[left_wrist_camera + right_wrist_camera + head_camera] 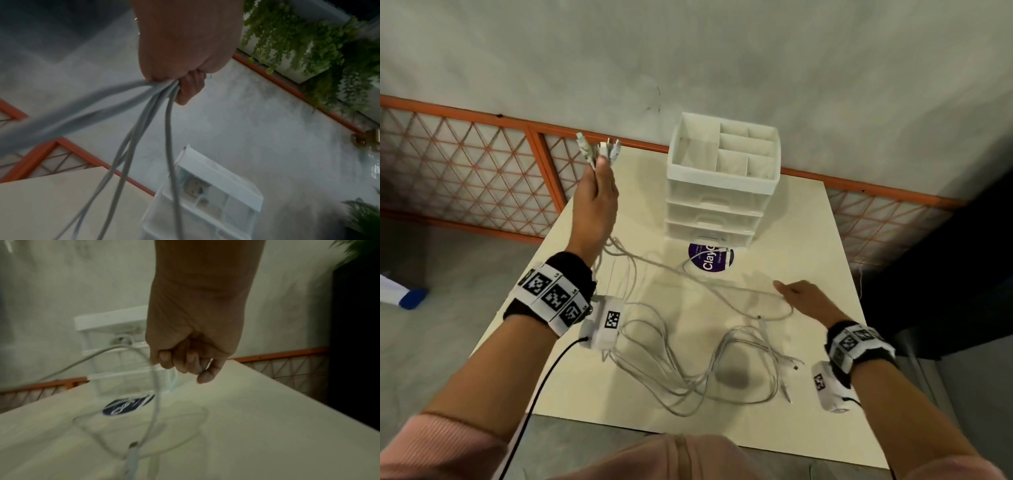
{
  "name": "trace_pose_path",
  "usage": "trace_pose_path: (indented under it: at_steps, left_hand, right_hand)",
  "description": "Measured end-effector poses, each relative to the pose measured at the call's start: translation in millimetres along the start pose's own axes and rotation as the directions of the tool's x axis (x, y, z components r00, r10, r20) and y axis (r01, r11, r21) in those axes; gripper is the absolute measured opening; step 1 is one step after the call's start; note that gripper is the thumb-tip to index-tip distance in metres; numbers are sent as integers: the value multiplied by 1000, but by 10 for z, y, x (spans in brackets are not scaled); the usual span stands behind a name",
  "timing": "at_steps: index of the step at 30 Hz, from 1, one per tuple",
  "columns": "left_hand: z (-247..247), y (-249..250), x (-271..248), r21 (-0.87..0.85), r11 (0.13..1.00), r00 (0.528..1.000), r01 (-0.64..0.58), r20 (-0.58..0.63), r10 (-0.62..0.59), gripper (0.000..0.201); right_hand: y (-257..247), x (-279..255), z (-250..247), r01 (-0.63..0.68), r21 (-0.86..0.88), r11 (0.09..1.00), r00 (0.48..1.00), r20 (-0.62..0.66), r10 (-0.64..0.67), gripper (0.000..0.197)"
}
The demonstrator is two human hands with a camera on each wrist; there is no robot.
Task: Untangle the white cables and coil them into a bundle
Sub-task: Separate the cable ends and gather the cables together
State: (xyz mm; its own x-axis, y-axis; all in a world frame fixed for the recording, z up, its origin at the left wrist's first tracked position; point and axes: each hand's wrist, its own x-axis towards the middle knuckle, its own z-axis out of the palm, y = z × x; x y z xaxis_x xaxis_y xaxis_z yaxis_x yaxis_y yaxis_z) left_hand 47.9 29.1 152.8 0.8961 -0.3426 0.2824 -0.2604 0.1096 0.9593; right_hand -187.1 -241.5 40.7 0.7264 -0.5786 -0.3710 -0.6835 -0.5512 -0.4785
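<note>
My left hand (pixel 599 174) is raised high over the table's left side and grips several white cable ends, whose plugs (pixel 599 149) stick up above the fist. In the left wrist view the strands (pixel 144 116) hang down from the closed fingers (pixel 191 84). They fall to a loose tangle of white cables (pixel 688 373) on the cream table (pixel 808 219). My right hand (pixel 791 291) is low over the table's right side. Its fingers (pixel 180 360) curl round one cable strand (pixel 156 399), which loops down to a plug lying on the table.
A white drawer organiser (pixel 722 192) with open top compartments stands at the table's far middle. A round purple sticker (pixel 707 262) lies just in front of it. An orange lattice fence (pixel 465 161) runs behind the table, and a dark block (pixel 945 274) stands at the right.
</note>
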Motion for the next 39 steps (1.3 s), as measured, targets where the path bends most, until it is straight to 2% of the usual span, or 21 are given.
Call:
trace_pose_path:
  at_steps: [4, 7, 8, 10, 11, 13, 15, 17, 18, 19, 21, 23, 24, 27, 28, 29, 30, 33, 35, 37, 39]
  left_hand:
    - [101, -108, -97, 49, 999, 996, 5, 83, -9, 35]
    - [322, -75, -207, 17, 1000, 984, 24, 176, -27, 36]
    - [380, -46, -230, -1, 999, 979, 34, 203, -33, 37]
    - [454, 5, -250, -48, 997, 972, 59, 232, -46, 37]
    - [467, 25, -247, -65, 996, 971, 61, 234, -44, 37]
    - [444, 25, -214, -52, 998, 975, 42, 219, -30, 38]
    - [373, -27, -170, 9, 1000, 983, 14, 183, -16, 37]
    - [286, -115, -145, 65, 998, 986, 0, 164, -11, 35]
    - [248, -155, -145, 91, 996, 985, -6, 174, -10, 33]
    - [230, -194, -156, 133, 991, 979, -15, 205, -13, 31]
    - [249, -249, -219, 289, 956, 952, -51, 303, -41, 25]
    - [314, -330, -304, 384, 920, 905, -71, 413, -102, 14]
    - [352, -369, -352, 381, 923, 866, -53, 478, -148, 8]
    - [440, -451, -484, 361, 933, 725, -7, 644, -244, 20]
    - [443, -459, -510, 363, 932, 705, -2, 662, -256, 18]
    - [423, -463, -519, 372, 928, 709, -3, 655, -260, 18]
    - [393, -460, -514, 388, 921, 740, -15, 624, -251, 22]
    - [232, -502, -386, 494, 869, 867, -29, 445, -224, 28]
    - [87, -515, -261, 559, 829, 947, 10, 261, -187, 32]
    - [-62, -521, -150, 548, 833, 979, 78, 115, -167, 35]
    - [-153, -519, -93, 547, 833, 979, 88, 109, -175, 35]
  right_hand:
    - [13, 18, -188, 28, 166, 986, 998, -54, -20, 51]
    - [-194, 91, -9, 120, 177, 977, 993, -10, -120, 28]
    - [-271, 112, 75, 133, 198, 971, 988, 50, -146, 27]
    - [-406, 128, 280, 131, 175, 976, 952, 251, -173, 47]
    - [-445, 134, 388, 154, 91, 984, 917, 358, -176, 55]
    - [-465, 104, 573, 206, -75, 976, 831, 539, -134, 53]
    - [-357, 81, 689, 218, -139, 966, 789, 608, -90, 36]
    - [-267, 61, 683, 212, -107, 971, 761, 642, -95, 9]
    - [-286, 44, 625, 213, -80, 974, 756, 644, -112, 13]
    - [-309, 52, 564, 211, -61, 976, 774, 620, -129, 20]
    - [-480, 35, 388, 248, 27, 968, 809, 544, -223, 29]
    - [-771, -4, 204, 330, 106, 938, 806, 486, -338, 32]
    - [-937, -38, 123, 374, 139, 917, 792, 466, -394, 32]
    - [-1307, -86, -63, 425, 223, 877, 766, 427, -480, 33]
    - [-1371, -82, -108, 421, 240, 875, 768, 419, -484, 33]
    - [-1403, -79, -148, 412, 246, 877, 775, 411, -480, 33]
    - [-1396, -65, -182, 402, 244, 883, 789, 397, -469, 34]
    - [-1207, -16, -320, 345, 197, 918, 860, 324, -393, 48]
    - [-986, 26, -438, 288, 116, 951, 919, 245, -309, 63]
    - [-742, 70, -569, 227, 48, 973, 965, 123, -231, 68]
    - [-547, 95, -683, 196, 2, 981, 981, 8, -196, 66]
